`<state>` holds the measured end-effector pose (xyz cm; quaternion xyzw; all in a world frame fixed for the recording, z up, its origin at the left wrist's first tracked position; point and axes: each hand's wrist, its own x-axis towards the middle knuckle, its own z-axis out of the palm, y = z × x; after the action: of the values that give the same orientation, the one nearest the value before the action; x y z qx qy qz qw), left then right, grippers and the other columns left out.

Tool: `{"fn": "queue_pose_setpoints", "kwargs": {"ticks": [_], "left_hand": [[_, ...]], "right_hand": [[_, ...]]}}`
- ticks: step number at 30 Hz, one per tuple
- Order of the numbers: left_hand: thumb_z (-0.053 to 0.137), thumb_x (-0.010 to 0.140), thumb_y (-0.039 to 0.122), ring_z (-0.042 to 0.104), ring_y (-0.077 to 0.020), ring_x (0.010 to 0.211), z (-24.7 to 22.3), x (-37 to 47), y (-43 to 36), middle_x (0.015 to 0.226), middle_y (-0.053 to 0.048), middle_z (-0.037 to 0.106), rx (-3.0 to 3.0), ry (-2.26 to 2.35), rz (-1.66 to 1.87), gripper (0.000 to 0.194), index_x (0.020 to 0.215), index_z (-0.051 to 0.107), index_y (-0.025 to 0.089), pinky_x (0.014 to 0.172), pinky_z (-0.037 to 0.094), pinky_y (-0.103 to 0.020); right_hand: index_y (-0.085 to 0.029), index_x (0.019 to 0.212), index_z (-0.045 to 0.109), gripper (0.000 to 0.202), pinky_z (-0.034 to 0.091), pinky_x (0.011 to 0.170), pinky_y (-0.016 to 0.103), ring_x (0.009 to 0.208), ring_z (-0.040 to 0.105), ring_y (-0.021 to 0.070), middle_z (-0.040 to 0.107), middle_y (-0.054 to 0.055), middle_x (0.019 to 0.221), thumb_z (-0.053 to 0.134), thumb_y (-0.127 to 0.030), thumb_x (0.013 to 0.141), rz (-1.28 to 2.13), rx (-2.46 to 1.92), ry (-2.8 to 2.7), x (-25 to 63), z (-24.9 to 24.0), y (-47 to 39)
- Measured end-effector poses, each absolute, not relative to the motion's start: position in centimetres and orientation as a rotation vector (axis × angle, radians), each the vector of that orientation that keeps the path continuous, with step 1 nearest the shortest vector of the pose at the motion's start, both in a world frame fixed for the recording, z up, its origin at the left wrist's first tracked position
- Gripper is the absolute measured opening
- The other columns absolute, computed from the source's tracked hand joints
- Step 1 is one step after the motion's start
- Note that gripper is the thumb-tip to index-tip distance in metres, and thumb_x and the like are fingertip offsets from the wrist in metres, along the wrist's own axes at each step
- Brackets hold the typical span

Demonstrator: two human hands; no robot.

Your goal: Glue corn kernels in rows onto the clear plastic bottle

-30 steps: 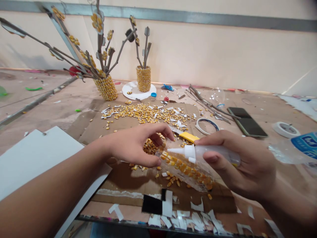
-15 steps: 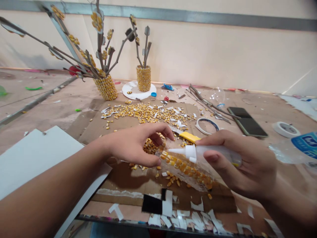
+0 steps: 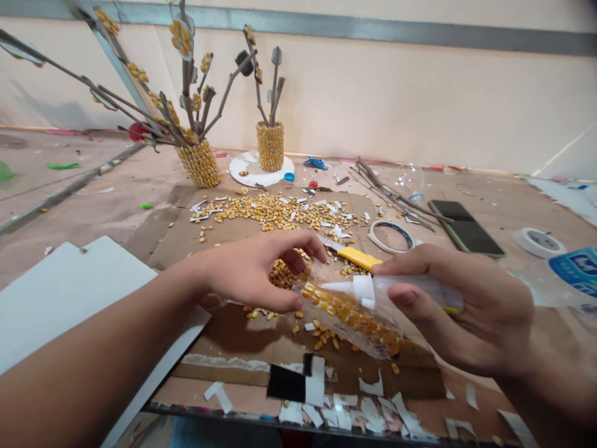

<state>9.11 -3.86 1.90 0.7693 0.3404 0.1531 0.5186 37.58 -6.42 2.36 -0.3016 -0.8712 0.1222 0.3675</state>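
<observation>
My left hand [image 3: 254, 270] grips one end of a clear plastic cylinder [image 3: 368, 339] between thumb and fingers. Rows of yellow corn kernels [image 3: 345, 309] run along the cylinder, which tilts down to the right. In my right hand [image 3: 471, 311] is a white glue bottle [image 3: 417, 291], its narrow nozzle pointing left just over the kernel rows. Whether the tip touches the plastic I cannot tell. Behind them a yellow-handled utility knife [image 3: 358, 258] lies among loose kernels. More corn kernels [image 3: 265, 210] are spread on the cardboard [image 3: 153, 233].
Two corn-covered pots [image 3: 199, 165] with twigs stand at the back, one on a white disc [image 3: 240, 163]. To the right are tape rolls [image 3: 540, 242], a phone [image 3: 466, 227], twigs [image 3: 392, 194] and a plastic bottle [image 3: 576, 274]. White board [image 3: 69, 298] lies left; paper scraps [image 3: 368, 414] line the front edge.
My right hand has drawn the glue bottle slightly to the right, along the cylinder. The left hand and the cylinder have hardly moved.
</observation>
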Motion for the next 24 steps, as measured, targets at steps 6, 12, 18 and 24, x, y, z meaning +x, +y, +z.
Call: {"fn": "queue_pose_setpoints", "kwargs": {"ticks": [6,12,18,24], "left_hand": [[0.079,0.076,0.022,0.071,-0.0260,0.104,1.95,9.16,-3.80,0.116,-0.008,0.072,1.860,0.816,0.376,0.047,0.121,0.063,0.021,0.083,0.061,-0.037],[0.078,0.077,0.021,0.070,-0.0257,0.104,1.90,9.03,-3.83,0.117,-0.008,0.071,1.857,0.824,0.369,0.048,0.122,0.063,0.021,0.084,0.060,-0.038],[0.076,0.076,0.017,0.071,-0.0266,0.106,1.83,9.05,-3.82,0.118,-0.007,0.071,1.840,0.825,0.362,0.048,0.122,0.062,0.021,0.088,0.060,-0.039],[0.076,0.077,0.019,0.069,-0.0246,0.104,1.82,9.05,-3.76,0.118,-0.007,0.069,1.871,0.811,0.371,0.047,0.122,0.062,0.021,0.086,0.059,-0.037]], "right_hand": [[-0.023,0.094,0.070,0.012,0.041,0.042,0.027,0.043,0.055,0.0108,0.072,-0.001,0.067,0.065,-0.028,0.104,0.336,-0.761,-2.234,37.78,2.21,-6.47],[-0.023,0.095,0.070,0.009,0.040,0.042,0.028,0.041,0.050,0.0097,0.071,-0.002,0.067,0.067,-0.027,0.103,0.341,-0.745,-2.237,37.81,2.27,-6.32],[-0.023,0.093,0.069,0.011,0.039,0.042,0.025,0.042,0.050,0.0086,0.071,-0.002,0.067,0.066,-0.028,0.103,0.352,-0.737,-2.227,37.97,2.25,-6.15],[-0.024,0.092,0.071,0.011,0.042,0.043,0.028,0.041,0.050,0.0106,0.072,-0.002,0.067,0.068,-0.029,0.102,0.341,-0.750,-2.232,37.94,2.39,-6.00]]}}
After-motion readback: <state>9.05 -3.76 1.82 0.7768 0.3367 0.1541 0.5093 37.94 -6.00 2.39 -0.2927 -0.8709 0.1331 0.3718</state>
